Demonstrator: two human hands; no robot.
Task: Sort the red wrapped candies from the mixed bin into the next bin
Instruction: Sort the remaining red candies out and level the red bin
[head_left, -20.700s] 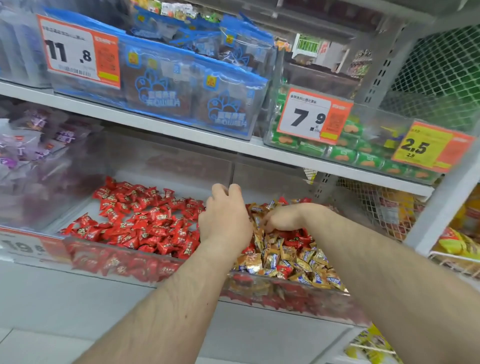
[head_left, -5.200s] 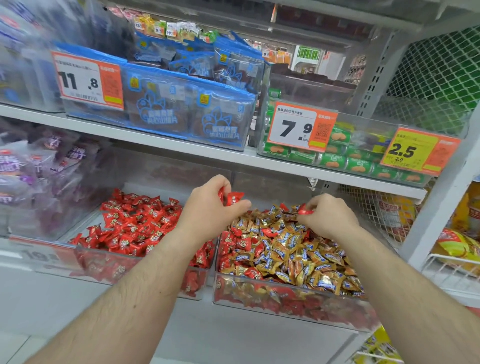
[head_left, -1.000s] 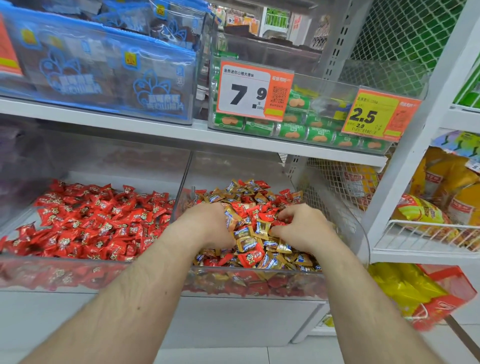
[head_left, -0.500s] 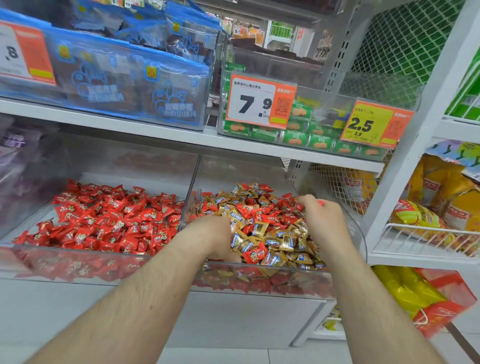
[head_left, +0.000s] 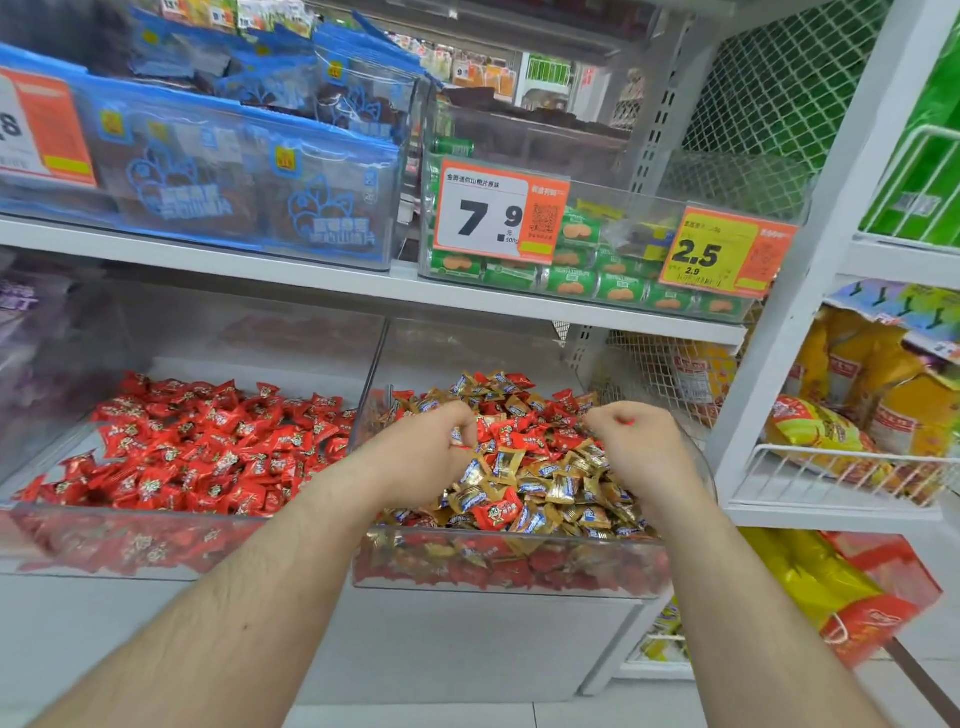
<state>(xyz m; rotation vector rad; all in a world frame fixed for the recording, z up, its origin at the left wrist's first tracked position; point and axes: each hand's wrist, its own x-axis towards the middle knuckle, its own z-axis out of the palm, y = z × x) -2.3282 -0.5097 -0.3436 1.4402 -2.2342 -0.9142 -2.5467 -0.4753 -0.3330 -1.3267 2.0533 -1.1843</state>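
The clear mixed bin (head_left: 511, 571) holds red wrapped candies (head_left: 524, 436) among gold and blue ones (head_left: 519, 462). To its left a second clear bin (head_left: 130, 545) holds only red candies (head_left: 208, 447). My left hand (head_left: 421, 457) hovers over the mixed bin's left side with its fingers curled; a bit of red wrapper shows at the fingertips. My right hand (head_left: 639, 452) is over the bin's right side, curled round a red candy whose wrapper peeks out at the top.
A white shelf (head_left: 311, 275) runs just above both bins, carrying blue packets (head_left: 249, 192) and a bin of green packs (head_left: 597, 270) with price tags. A wire basket of yellow bags (head_left: 841, 457) sits to the right behind a white upright post (head_left: 810, 260).
My left hand has lifted out of the candy pile and closed. My right hand has drawn back a little toward me, still closed on red wrapper.
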